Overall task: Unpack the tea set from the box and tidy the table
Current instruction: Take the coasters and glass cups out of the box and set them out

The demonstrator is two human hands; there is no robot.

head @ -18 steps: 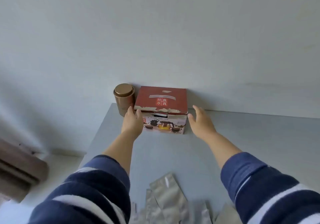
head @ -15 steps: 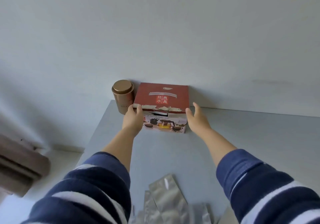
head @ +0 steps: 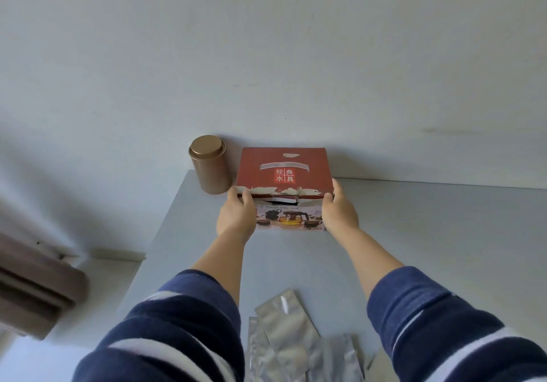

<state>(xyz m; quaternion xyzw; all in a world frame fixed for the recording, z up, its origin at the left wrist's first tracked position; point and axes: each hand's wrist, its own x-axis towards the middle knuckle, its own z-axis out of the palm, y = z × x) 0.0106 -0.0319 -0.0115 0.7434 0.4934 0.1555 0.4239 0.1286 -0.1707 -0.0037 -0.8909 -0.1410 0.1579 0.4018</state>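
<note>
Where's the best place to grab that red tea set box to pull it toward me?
Grip the red tea set box by its two short sides near the front corners, one hand each. It lies flat and wide against the wall, with the gold canister close on its left.

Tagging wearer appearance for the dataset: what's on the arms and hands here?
Both arms wear a dark navy knit top with broad white horizontal stripes. The left sleeve and right sleeve are pushed up, leaving the forearms bare. The left hand and right hand are bare: no gloves. No rings, watch or markings are visible.
</note>
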